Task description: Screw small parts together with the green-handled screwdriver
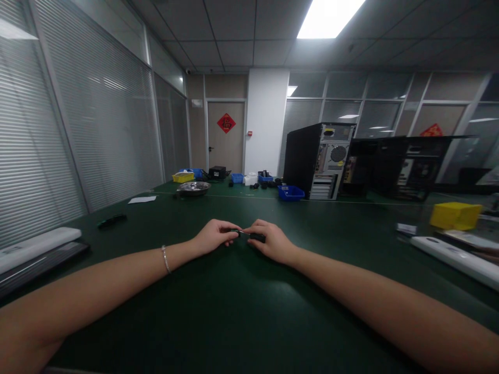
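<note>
Above the middle of the green table (pixel 218 322), my two hands meet almost fingertip to fingertip. My right hand (pixel 275 243) is closed around the dark handle of a small screwdriver (pixel 257 237); its thin metal shaft points left. Pinched between the thumb and fingers of my left hand (pixel 213 236) is a small black part (pixel 235 231), whose kind is too small to make out. The shaft's tip reaches this part, but whether it sits in it is hidden.
A dark elongated object (pixel 112 221) and white paper (pixel 142 199) lie left, near a long white device (pixel 42 246). Farther back are a metal bowl (pixel 194 188), a blue bin (pixel 290 193) and a black computer tower (pixel 312 161). A yellow bin (pixel 456 215) stands right.
</note>
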The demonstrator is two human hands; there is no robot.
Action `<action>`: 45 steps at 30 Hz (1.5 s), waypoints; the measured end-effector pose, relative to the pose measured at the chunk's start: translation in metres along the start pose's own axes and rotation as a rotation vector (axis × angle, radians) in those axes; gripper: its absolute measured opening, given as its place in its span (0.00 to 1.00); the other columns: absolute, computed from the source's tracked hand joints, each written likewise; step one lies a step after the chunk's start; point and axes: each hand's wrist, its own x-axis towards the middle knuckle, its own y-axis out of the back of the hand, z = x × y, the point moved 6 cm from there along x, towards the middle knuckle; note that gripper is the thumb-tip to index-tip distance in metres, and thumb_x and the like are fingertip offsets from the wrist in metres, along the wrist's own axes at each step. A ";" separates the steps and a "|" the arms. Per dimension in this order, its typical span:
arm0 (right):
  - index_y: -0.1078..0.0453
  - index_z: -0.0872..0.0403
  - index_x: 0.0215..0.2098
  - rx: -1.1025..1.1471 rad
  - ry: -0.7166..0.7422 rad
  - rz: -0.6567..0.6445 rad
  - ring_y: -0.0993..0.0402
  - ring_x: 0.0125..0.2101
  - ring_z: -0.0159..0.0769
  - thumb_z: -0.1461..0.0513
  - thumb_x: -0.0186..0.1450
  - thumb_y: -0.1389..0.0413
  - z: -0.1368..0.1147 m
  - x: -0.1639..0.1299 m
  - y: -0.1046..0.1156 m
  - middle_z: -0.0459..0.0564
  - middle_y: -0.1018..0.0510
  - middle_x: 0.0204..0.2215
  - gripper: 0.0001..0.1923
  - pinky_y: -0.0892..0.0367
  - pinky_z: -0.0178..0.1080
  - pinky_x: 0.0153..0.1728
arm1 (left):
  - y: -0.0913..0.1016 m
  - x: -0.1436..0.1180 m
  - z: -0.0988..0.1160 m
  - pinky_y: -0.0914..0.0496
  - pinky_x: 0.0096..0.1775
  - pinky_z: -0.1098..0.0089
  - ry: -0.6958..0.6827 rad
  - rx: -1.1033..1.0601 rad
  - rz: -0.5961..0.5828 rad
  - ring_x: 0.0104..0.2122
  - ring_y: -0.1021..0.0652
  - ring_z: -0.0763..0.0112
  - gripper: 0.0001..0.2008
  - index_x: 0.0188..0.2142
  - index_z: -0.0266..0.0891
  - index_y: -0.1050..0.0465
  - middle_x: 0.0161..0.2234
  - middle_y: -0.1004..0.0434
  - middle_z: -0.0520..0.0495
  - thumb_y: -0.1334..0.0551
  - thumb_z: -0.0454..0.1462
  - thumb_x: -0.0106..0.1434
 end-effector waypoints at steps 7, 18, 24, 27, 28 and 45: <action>0.29 0.50 0.46 0.048 0.021 0.002 0.30 0.38 0.36 0.62 0.61 0.44 -0.003 0.002 0.002 0.49 0.27 0.38 0.14 0.35 0.38 0.40 | -0.003 0.002 -0.005 0.32 0.30 0.71 0.020 -0.061 -0.026 0.27 0.28 0.72 0.19 0.45 0.32 0.28 0.32 0.25 0.45 0.40 0.42 0.57; 0.28 0.51 0.43 0.020 -0.003 0.001 0.30 0.37 0.36 0.62 0.60 0.44 -0.007 0.001 0.005 0.49 0.26 0.37 0.12 0.35 0.38 0.38 | -0.006 0.000 0.004 0.32 0.29 0.70 -0.009 -0.001 -0.021 0.28 0.27 0.70 0.21 0.48 0.34 0.32 0.34 0.25 0.45 0.40 0.42 0.57; 0.28 0.51 0.43 0.035 -0.057 0.039 0.30 0.35 0.36 0.61 0.60 0.44 0.001 0.000 0.005 0.49 0.26 0.36 0.12 0.36 0.37 0.36 | 0.002 0.007 -0.008 0.31 0.35 0.68 -0.029 -0.046 0.078 0.33 0.25 0.68 0.19 0.44 0.34 0.34 0.35 0.26 0.46 0.36 0.38 0.53; 0.28 0.51 0.42 0.019 -0.097 0.077 0.31 0.36 0.36 0.61 0.60 0.44 0.008 -0.001 0.007 0.49 0.26 0.36 0.11 0.36 0.38 0.36 | 0.001 0.007 -0.003 0.32 0.40 0.66 -0.062 0.048 0.065 0.36 0.26 0.67 0.13 0.38 0.34 0.30 0.36 0.27 0.46 0.36 0.38 0.53; 0.28 0.51 0.42 0.017 -0.112 0.088 0.31 0.36 0.36 0.61 0.60 0.44 0.010 -0.001 0.008 0.50 0.26 0.37 0.11 0.36 0.38 0.36 | 0.001 0.006 -0.001 0.32 0.39 0.66 -0.060 0.092 0.059 0.35 0.26 0.68 0.13 0.39 0.34 0.29 0.36 0.27 0.46 0.37 0.38 0.54; 0.29 0.52 0.42 0.015 -0.108 0.148 0.31 0.37 0.37 0.62 0.61 0.45 0.010 -0.004 0.013 0.50 0.26 0.37 0.11 0.36 0.38 0.37 | -0.016 -0.006 0.020 0.35 0.40 0.68 -0.365 0.566 -0.119 0.38 0.30 0.68 0.17 0.51 0.43 0.34 0.41 0.34 0.45 0.44 0.35 0.62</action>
